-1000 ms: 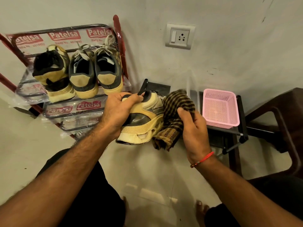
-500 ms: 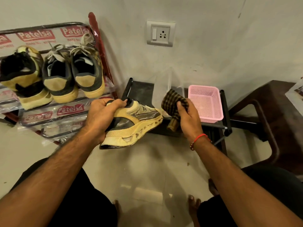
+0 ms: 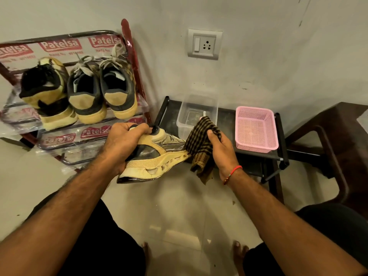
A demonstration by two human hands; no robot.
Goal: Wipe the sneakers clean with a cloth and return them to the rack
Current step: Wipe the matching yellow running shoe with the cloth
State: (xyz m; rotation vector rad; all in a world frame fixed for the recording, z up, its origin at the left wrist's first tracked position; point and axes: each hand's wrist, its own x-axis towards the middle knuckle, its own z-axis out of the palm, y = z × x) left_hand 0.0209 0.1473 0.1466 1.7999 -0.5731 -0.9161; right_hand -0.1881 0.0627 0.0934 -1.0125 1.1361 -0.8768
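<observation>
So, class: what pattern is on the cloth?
The cloth has a dark brown and tan check, clearest in the head view, gripped in the right hand.

Head-worn view, down and forward, close above hands (image 3: 173, 148)

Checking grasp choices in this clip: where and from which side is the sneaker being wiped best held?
By the heel collar, from above, as the left hand grips the sneaker now. It lies on its side, toe toward the cloth, so this hold leaves the toe and sole edge exposed.
</observation>
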